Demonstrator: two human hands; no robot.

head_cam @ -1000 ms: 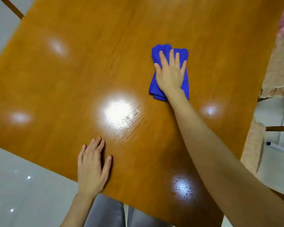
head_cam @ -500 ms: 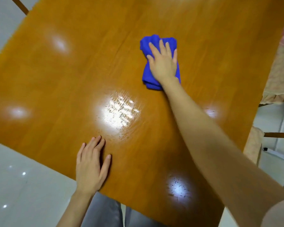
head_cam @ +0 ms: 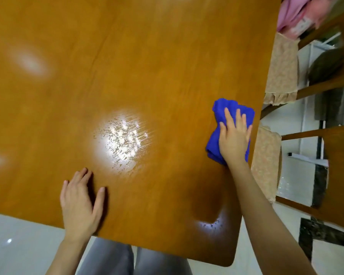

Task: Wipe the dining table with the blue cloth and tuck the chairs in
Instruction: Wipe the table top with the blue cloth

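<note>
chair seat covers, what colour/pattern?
Beige seat covers with a faint floral print, frilled edge; head view.

the right hand [head_cam: 234, 141], flat on the blue cloth [head_cam: 222, 114], now sits beside the table [head_cam: 147, 56]'s right edge instead of mid-table. two chairs [head_cam: 314, 135] with beige seat covers come into view there.
</note>
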